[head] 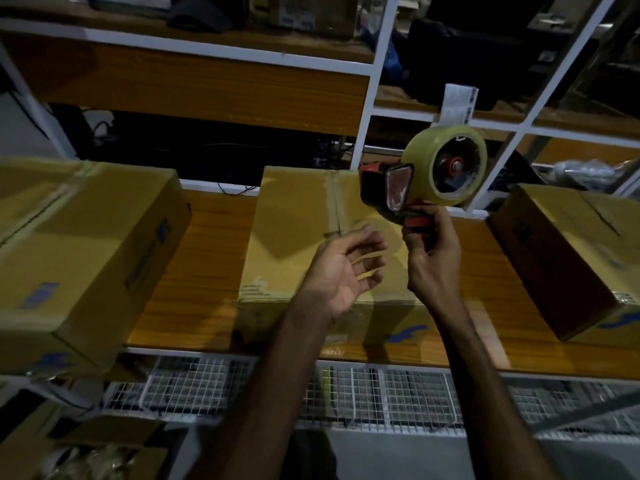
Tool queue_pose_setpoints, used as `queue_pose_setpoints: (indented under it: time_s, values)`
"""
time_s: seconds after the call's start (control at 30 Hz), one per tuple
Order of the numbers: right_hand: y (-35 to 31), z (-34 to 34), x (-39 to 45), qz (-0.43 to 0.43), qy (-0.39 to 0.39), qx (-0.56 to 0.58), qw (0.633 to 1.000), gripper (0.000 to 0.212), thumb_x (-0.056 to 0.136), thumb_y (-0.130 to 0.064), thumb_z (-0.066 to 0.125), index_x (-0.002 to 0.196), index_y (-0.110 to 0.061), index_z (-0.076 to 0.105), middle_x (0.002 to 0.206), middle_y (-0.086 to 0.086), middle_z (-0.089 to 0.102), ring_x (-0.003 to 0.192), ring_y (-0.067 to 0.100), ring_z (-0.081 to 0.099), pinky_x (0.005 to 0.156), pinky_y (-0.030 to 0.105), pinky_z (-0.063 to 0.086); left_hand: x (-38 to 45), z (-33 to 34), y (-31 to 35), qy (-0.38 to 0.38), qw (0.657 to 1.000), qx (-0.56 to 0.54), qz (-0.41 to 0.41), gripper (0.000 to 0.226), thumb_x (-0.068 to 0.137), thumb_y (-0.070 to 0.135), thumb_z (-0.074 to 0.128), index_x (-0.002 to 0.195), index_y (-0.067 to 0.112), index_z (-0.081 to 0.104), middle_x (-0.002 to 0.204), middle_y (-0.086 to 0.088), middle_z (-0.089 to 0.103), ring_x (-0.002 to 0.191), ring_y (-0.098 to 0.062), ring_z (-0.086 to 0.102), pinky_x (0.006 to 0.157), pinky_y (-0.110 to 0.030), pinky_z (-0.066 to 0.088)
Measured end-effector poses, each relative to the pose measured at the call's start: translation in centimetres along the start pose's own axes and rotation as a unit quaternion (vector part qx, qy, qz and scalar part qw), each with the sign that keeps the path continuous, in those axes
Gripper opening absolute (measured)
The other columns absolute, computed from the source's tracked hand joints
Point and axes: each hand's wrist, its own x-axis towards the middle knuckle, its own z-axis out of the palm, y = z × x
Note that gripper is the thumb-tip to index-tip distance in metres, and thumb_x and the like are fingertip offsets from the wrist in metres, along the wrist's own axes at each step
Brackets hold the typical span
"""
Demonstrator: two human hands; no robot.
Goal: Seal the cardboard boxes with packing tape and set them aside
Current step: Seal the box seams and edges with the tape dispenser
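A brown cardboard box (291, 237) lies on the wooden bench (207, 258) straight ahead, flaps closed, with clear tape along its centre seam. My right hand (433, 261) grips the red-and-black handle of a tape dispenser (415, 188) carrying a roll of clear tape (446, 164), held above the box's far right part. My left hand (346, 275) hovers palm-up over the box with its fingers loosely spread, holding nothing. A second box (79, 244) sits at the left, and a third box (581, 258) at the right.
White-framed shelving (374, 67) with wooden boards rises behind the bench. A white wire-mesh rack (381, 396) runs below the bench's front edge. An open carton (86, 448) with packing material sits at the lower left.
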Motion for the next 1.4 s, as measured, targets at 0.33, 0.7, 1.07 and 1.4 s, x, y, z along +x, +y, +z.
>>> queue_pose_setpoints:
  time_s: [0.33,0.7,1.07,1.4]
  values:
    - [-1.5,6.5,-4.3,-0.026,-0.027,-0.099,0.994,0.031,0.095,-0.001,0.066,0.123,-0.016,0.064,0.111,0.007,0.066,0.103,0.028,0.061,0.079,0.048,0.053,-2.1,-11.0,5.2,0.041,0.989,0.145,-0.007,0.021,0.098,0.023,0.060,0.082,0.010,0.066,0.078,-0.006,0.068,0.073,-0.020,0.066,0.069,-0.034,0.047]
    - [-3.6,10.8,-7.2,-0.081,-0.045,-0.189,0.978,0.033,0.093,0.002,0.066,0.121,-0.014,0.062,0.103,0.010,0.064,0.092,0.031,0.058,0.068,0.043,0.048,-6.4,-21.6,7.0,0.098,0.981,0.168,-0.006,0.030,0.102,0.015,0.052,0.073,0.011,0.057,0.067,-0.005,0.057,0.062,-0.019,0.061,0.059,-0.030,0.046]
    - [-4.0,9.4,-6.6,-0.106,-0.073,-0.209,0.969,0.032,0.093,0.006,0.065,0.117,-0.014,0.061,0.107,0.010,0.064,0.093,0.030,0.060,0.069,0.054,0.054,-7.9,-26.1,3.8,0.103,0.992,0.062,-0.027,0.025,0.083,0.028,0.064,0.067,0.013,0.053,0.066,-0.005,0.053,0.065,-0.021,0.054,0.049,-0.024,0.039]
    - [-2.8,8.4,-7.7,-0.091,-0.091,-0.211,0.969,0.031,0.093,0.004,0.066,0.114,-0.018,0.062,0.105,0.008,0.063,0.092,0.026,0.059,0.069,0.051,0.053,-5.9,-26.6,0.0,0.092,0.992,0.037,-0.082,0.043,0.105,0.037,0.053,0.070,0.014,0.052,0.064,-0.004,0.049,0.060,-0.018,0.052,0.048,-0.022,0.037]
